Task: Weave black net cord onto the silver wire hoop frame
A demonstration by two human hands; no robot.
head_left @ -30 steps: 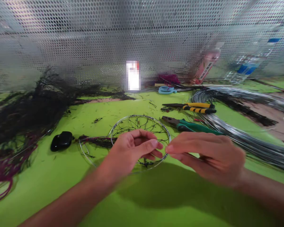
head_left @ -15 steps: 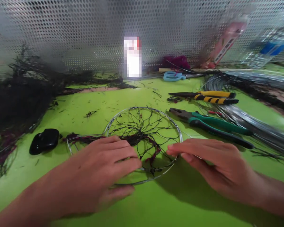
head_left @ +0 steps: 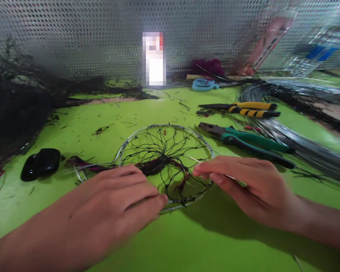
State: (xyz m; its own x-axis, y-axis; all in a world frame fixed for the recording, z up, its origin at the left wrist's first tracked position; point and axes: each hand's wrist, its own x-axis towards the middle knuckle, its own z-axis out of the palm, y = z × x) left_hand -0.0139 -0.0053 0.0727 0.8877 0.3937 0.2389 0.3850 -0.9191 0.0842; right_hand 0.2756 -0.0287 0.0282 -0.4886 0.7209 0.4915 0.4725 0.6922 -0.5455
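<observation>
A round metal wire ring point(head_left: 139, 131) lies in front of me, with black knotted netting point(head_left: 174, 143) across it. The netting gathers into a dark bunch near the middle, with dark red strands among it. My left hand point(head_left: 121, 200) covers the ring's near left side. Its fingers are curled down at the near rim, closed on it; the thumb is hidden. At the right rim, my right hand point(head_left: 243, 185) pinches a thin metal wire point(head_left: 192, 158) between thumb and forefinger. The wire's tip points left over the netting.
Green-handled pliers point(head_left: 243, 143) and yellow-black pliers point(head_left: 240, 108) lie right of the ring, beside a coil of wire point(head_left: 300, 147). Blue-handled scissors point(head_left: 203, 84) lie farther back. A black case point(head_left: 41, 164) and heaped black netting point(head_left: 14, 113) are at left. Bottles point(head_left: 272, 41) lean against the perforated panel point(head_left: 102, 34).
My left thumb has gone out of sight and the fingers have closed at the near rim. The wire in my right hand now reaches visibly over the netting. The view has shifted slightly.
</observation>
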